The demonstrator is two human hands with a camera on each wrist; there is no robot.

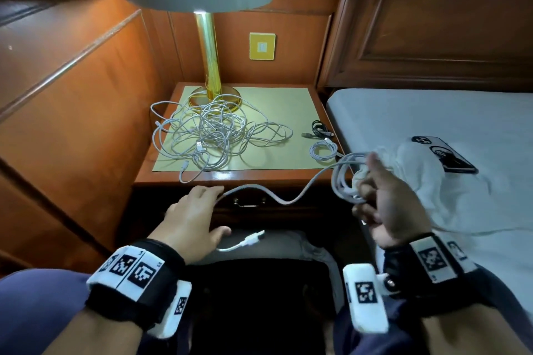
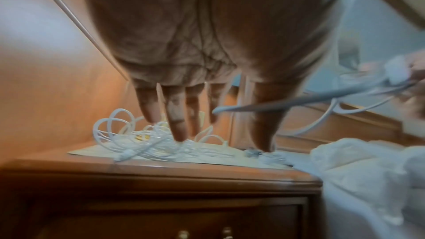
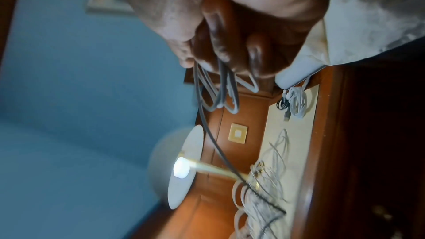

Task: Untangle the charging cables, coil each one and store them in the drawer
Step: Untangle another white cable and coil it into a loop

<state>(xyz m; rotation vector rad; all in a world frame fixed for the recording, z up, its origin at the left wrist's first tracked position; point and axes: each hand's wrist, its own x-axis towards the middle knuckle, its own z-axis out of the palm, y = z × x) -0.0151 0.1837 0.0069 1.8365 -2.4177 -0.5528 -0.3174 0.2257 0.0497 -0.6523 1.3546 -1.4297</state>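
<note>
My right hand (image 1: 383, 196) grips a partly wound coil of white cable (image 1: 344, 179) beside the nightstand's right corner; its fingers curl round the loops (image 3: 220, 95). The free length of the cable (image 1: 288, 199) sags leftward in front of the shut drawer (image 1: 249, 204) to my left hand (image 1: 202, 210). That hand's fingers are straight, and the cable (image 2: 276, 104) passes between thumb and index finger. Its white plug end (image 1: 255, 238) hangs below the palm. A big tangle of white cables (image 1: 213, 132) lies on the nightstand top (image 1: 259, 176).
A small coiled white cable (image 1: 323, 150) and a coiled black cable (image 1: 318, 127) lie at the nightstand's right edge. A lit lamp (image 1: 212, 66) stands at the back. To the right, the bed (image 1: 432, 112) holds a phone (image 1: 444, 154) and crumpled clear plastic (image 1: 418, 179).
</note>
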